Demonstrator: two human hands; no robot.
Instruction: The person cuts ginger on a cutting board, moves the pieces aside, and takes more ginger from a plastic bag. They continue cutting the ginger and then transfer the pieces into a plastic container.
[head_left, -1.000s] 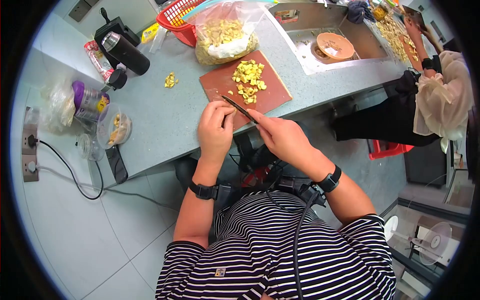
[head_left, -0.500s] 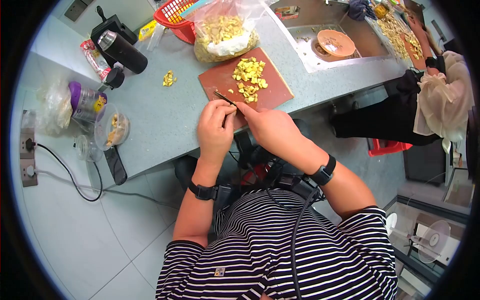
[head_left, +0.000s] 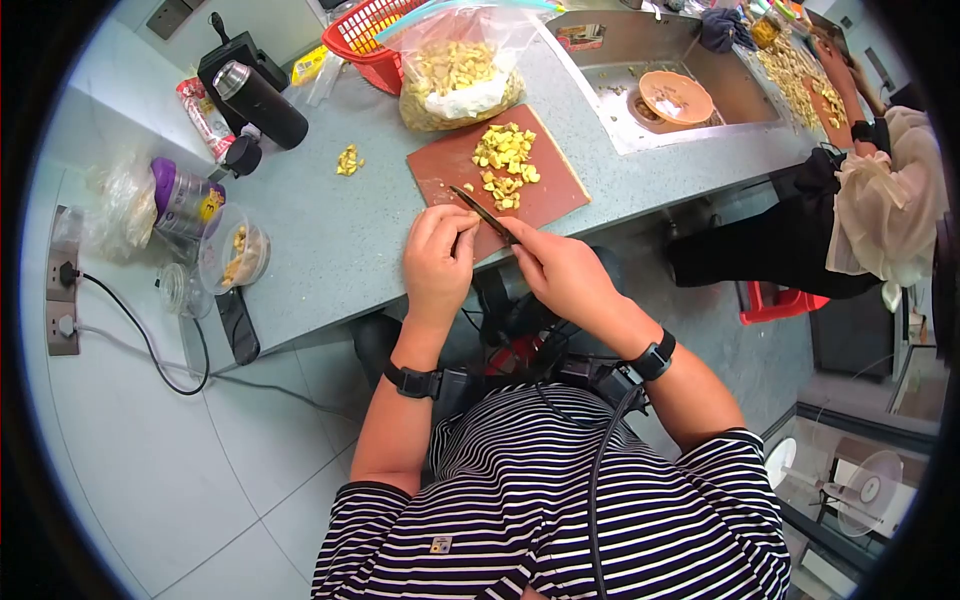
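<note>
At a speckled grey table (head_left: 330, 230), we are watching two hands working close together at seven o'clock on a red-brown chopping board (head_left: 440, 168), over its near edge. The right hand (head_left: 560, 265) is gripping a dark-bladed knife (head_left: 482, 209), its tip pointing to ten o'clock; the left hand (head_left: 437, 250) is pinching what we are taking for a small yellow piece (head_left: 475, 219), mostly hidden by the fingers, at the blade. Chopped yellow pieces (head_left: 503, 150), apparently ginger, are lying around noon on the board; a zip-top bag (head_left: 463, 75) of similar bits is standing just beyond at eleven, and a smaller heap (head_left: 350, 160) is sitting apart at nine. We are judging the step in hand to be cutting or trimming the pinched piece. As we are reading it, the next move is calling for a short, controlled stroke, left fingertips clear of the edge, with the bits landing on the board.
</note>
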